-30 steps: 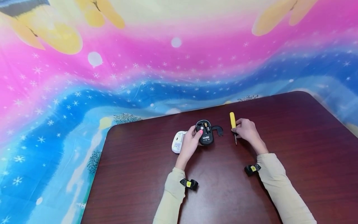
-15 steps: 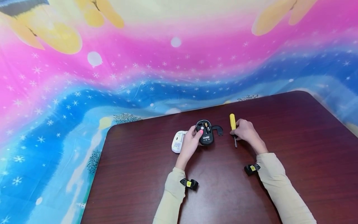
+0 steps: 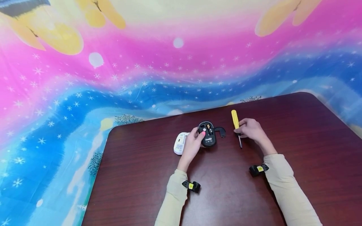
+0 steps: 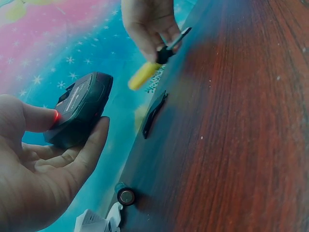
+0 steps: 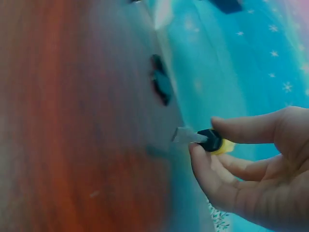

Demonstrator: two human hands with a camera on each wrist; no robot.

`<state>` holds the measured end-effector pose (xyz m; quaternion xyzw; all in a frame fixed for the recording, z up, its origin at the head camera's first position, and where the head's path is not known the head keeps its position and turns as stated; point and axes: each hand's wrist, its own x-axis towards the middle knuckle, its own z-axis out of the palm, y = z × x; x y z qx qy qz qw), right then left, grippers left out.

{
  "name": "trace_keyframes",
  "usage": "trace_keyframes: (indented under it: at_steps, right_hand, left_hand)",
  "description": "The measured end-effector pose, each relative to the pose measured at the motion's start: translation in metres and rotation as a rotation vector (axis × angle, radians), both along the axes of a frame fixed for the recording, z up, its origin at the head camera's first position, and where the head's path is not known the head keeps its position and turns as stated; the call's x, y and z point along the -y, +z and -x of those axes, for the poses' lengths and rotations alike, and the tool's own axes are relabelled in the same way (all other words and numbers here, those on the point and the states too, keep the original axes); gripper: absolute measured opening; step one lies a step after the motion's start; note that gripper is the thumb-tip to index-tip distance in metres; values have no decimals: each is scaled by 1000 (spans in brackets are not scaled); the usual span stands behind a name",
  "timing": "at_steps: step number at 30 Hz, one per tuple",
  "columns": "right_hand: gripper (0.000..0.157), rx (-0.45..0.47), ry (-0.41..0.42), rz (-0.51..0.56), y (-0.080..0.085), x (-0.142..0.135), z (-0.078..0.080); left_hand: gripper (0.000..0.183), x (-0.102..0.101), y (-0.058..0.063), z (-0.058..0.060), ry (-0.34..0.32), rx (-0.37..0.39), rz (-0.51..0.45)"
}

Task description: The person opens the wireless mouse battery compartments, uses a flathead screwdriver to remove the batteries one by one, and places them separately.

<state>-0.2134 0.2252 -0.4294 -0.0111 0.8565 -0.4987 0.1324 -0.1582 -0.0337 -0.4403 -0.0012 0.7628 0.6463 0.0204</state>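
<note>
My left hand (image 3: 192, 146) holds a black computer mouse (image 3: 208, 140) above the table, underside up, its thumb on the base and its fingers underneath. The mouse's battery compartment is uncovered, with a battery (image 3: 209, 128) inside. My right hand (image 3: 251, 129) pinches a yellow-handled screwdriver (image 3: 234, 118) near its black collar, handle away from me and blade toward me. In the right wrist view its flat blade (image 5: 186, 135) shows. A curved black battery cover (image 3: 220, 131) lies on the table between the mouse and the screwdriver.
A white mouse (image 3: 179, 142) lies upside down, partly hidden behind my left hand. Beside it in the left wrist view is a round battery end (image 4: 126, 196). The dark wooden table (image 3: 226, 194) ends at a colourful patterned cloth (image 3: 152, 69).
The screwdriver has tilted in my right hand, its handle shifting slightly up and left and its tip to the right. My right forearm has moved a little right. The left hand and mouse stay put.
</note>
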Motion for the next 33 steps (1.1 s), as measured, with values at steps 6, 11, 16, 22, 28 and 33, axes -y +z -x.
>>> trace_keyframes:
  at_steps: [6, 11, 16, 22, 28, 33]
  right_hand:
    - [48, -74, -29, 189, 18, 1, 0]
    - [38, -130, -61, 424, 37, 9, -7]
    - [31, -175, -81, 661, 54, 22, -15]
    - [33, -244, -92, 780, 64, 40, -20]
    - [34, -324, -107, 543, 60, 58, -20]
    - [37, -391, -105, 297, 52, 65, -21]
  left_hand:
    - [38, 0, 0, 1, -2, -14, 12]
    - [39, 0, -2, 1, -8, -3, 6]
    - [39, 0, -3, 0, -12, 11, -22]
    - [39, 0, -2, -1, -8, 3, 14]
    - [39, -2, 0, -1, -5, -4, 89]
    - [38, -2, -2, -1, 28, 6, 70]
